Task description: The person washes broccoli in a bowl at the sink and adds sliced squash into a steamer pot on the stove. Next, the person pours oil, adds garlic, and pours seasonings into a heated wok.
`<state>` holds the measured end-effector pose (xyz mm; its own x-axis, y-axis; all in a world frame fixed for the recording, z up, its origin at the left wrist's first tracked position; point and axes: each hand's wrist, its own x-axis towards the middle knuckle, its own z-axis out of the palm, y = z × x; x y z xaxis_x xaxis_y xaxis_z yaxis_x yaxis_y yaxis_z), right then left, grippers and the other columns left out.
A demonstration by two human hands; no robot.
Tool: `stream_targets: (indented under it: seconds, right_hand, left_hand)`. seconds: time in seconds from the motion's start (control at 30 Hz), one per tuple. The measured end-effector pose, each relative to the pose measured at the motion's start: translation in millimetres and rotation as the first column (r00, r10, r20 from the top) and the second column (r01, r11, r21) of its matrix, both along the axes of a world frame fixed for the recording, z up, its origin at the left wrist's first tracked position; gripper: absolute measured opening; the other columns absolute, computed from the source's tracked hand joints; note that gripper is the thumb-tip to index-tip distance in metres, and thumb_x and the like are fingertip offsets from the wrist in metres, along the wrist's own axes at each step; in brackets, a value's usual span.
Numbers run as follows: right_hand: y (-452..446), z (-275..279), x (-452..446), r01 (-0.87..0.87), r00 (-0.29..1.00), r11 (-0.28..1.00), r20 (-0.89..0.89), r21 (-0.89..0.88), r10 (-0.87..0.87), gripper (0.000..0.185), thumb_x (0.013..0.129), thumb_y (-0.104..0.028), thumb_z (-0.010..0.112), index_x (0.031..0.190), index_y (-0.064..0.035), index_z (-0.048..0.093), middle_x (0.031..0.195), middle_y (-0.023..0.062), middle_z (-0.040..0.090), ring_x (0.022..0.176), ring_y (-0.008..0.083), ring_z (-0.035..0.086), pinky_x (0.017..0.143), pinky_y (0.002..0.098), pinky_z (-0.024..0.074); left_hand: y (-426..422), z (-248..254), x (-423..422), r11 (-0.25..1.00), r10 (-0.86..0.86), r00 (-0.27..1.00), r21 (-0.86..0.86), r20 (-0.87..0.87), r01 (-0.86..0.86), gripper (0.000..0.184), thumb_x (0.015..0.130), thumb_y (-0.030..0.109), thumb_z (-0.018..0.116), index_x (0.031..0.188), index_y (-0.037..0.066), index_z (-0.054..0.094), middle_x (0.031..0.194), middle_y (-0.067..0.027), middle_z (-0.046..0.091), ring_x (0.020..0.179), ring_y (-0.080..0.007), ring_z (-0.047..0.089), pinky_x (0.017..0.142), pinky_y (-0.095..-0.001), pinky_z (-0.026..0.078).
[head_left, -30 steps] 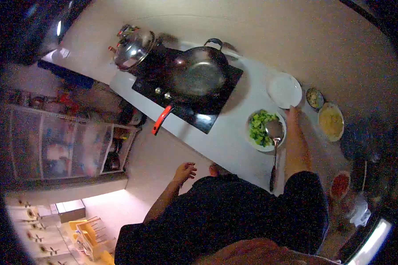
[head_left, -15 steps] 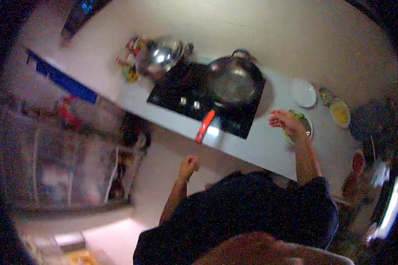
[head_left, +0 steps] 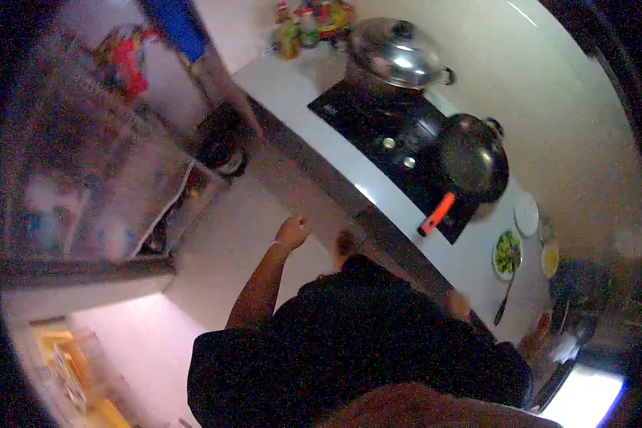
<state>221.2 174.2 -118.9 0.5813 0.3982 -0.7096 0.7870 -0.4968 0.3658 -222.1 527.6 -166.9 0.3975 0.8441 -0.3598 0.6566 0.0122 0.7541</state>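
White and smooth, the counter [head_left: 299, 96] runs slantwise from the upper left to the lower right, its front edge facing the person. Set into its surface is the black hob [head_left: 371, 132], its long side following the same slant. A steel pot [head_left: 399, 60] with a domed lid stands towards the wall on the hob's left part. The wok [head_left: 471, 160] sits on the hob's right part; its orange handle [head_left: 439, 212] points out to the counter's front edge, while the small loop grip opposite faces the wall.

Right of the hob, the plate of greens [head_left: 497, 269] rests on the counter. The spoon [head_left: 505, 299] has its head in the greens and its long axis running down and slightly left, handle end towards the front edge. Just beyond the greens, nearer the wall, lies a white plate [head_left: 526, 214].

The left hand [head_left: 292, 232] hangs in front of the body over the floor, well apart from the counter, fingers curled in towards the palm. The right hand [head_left: 458, 304] is by the front edge, near the spoon's handle; blur hides its fingers, so I cannot tell whether they are spread or pressed together, or whether they touch the edge.
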Motion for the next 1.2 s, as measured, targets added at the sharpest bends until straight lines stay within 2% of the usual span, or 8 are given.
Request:
stream_targets:
  seconds: [0.07, 0.17, 0.57, 0.8, 0.87, 0.93, 1.0, 1.2]
  right_hand:
    - [24, -49, -13, 0.267, 0.937, 0.940, -0.288, 0.213, -0.200, 0.037, 0.082, -0.028, 0.049, 0.108, -0.0006, 0.050, 0.085, 0.0150, 0.061, 0.075, 0.0243, 0.060, 0.061, 0.0347, 0.0485]
    - [74, -91, -34, 0.454, 0.801, 0.840, -0.550, 0.299, -0.237, 0.036, 0.082, -0.028, 0.049, 0.106, -0.0009, 0.051, 0.084, 0.0143, 0.060, 0.074, 0.0238, 0.059, 0.061, 0.0343, 0.0482]
    - [308, -89, -68, 0.497, 0.726, 0.789, -0.672, 0.361, -0.150, 0.031, 0.081, -0.025, 0.052, 0.101, -0.0018, 0.054, 0.080, 0.0115, 0.059, 0.070, 0.0218, 0.058, 0.061, 0.0330, 0.0470]
    - [455, -56, -156, 0.377, 0.762, 0.770, -0.645, 0.515, 0.058, 0.028, 0.080, -0.024, 0.053, 0.098, -0.0023, 0.056, 0.077, 0.0099, 0.059, 0.067, 0.0207, 0.057, 0.061, 0.0322, 0.0462]
    - [521, -34, -189, 0.254, 0.792, 0.693, -0.556, 0.675, 0.252, 0.027, 0.080, -0.023, 0.053, 0.097, -0.0025, 0.056, 0.076, 0.0094, 0.059, 0.067, 0.0203, 0.057, 0.061, 0.0320, 0.0460]
    - [605, 0, -220, 0.147, 0.818, 0.525, -0.402, 0.838, 0.412, 0.026, 0.080, -0.023, 0.054, 0.096, -0.0027, 0.057, 0.075, 0.0090, 0.059, 0.066, 0.0200, 0.057, 0.061, 0.0318, 0.0458]
    - [680, 5, -239, 0.425, 0.742, 0.359, -0.547, 0.831, 0.387, 0.026, 0.077, -0.016, 0.061, 0.098, -0.0016, 0.057, 0.074, 0.0077, 0.057, 0.069, 0.0178, 0.054, 0.065, 0.0306, 0.0451]
    - [900, 5, -259, 0.888, 0.446, 0.024, -0.874, 0.459, 0.191, 0.051, 0.073, -0.028, 0.065, 0.109, 0.0018, 0.045, 0.103, 0.0104, 0.051, 0.085, 0.0189, 0.050, 0.075, 0.0305, 0.0401]
  left_hand:
    - [13, 21, 2, 0.979, 0.084, 0.994, -0.189, 0.070, -0.070, 0.038, 0.075, 0.029, 0.058, 0.102, 0.003, 0.055, 0.093, -0.0147, 0.059, 0.089, -0.0274, 0.056, 0.079, -0.0345, 0.043]
    - [40, -13, 1, 0.994, 0.101, 0.989, -0.042, 0.107, -0.097, 0.037, 0.076, 0.030, 0.057, 0.101, 0.002, 0.055, 0.092, -0.0142, 0.060, 0.087, -0.0264, 0.057, 0.077, -0.0341, 0.044]
    - [241, 43, -48, 0.961, 0.275, 0.957, -0.064, 0.091, -0.270, 0.030, 0.078, 0.024, 0.057, 0.100, 0.002, 0.056, 0.089, -0.0111, 0.061, 0.082, -0.0196, 0.058, 0.073, -0.0314, 0.046]
    - [337, 26, -35, 0.977, -0.037, 0.985, -0.203, 0.169, 0.072, 0.029, 0.078, 0.023, 0.058, 0.100, 0.003, 0.056, 0.092, -0.0096, 0.059, 0.086, -0.0192, 0.056, 0.076, -0.0299, 0.044]
    - [373, 6, -41, 0.951, -0.127, 0.951, -0.239, 0.281, 0.197, 0.030, 0.078, 0.023, 0.057, 0.100, 0.003, 0.055, 0.094, -0.0108, 0.059, 0.088, -0.0201, 0.056, 0.078, -0.0299, 0.044]
    - [412, -22, -57, 0.894, -0.434, 0.873, 0.227, 0.224, 0.387, 0.029, 0.079, 0.023, 0.056, 0.099, 0.002, 0.055, 0.094, -0.0112, 0.059, 0.088, -0.0210, 0.056, 0.078, -0.0305, 0.044]
    - [424, -26, -76, 0.855, -0.466, 0.862, 0.354, 0.200, 0.379, 0.028, 0.080, 0.022, 0.055, 0.098, 0.001, 0.055, 0.094, -0.0114, 0.059, 0.089, -0.0221, 0.056, 0.079, -0.0312, 0.044]
    - [457, 0, -136, 0.920, -0.333, 0.906, -0.121, 0.260, 0.373, 0.028, 0.082, 0.022, 0.051, 0.101, 0.001, 0.054, 0.097, -0.0125, 0.059, 0.092, -0.0242, 0.056, 0.082, -0.0330, 0.043]
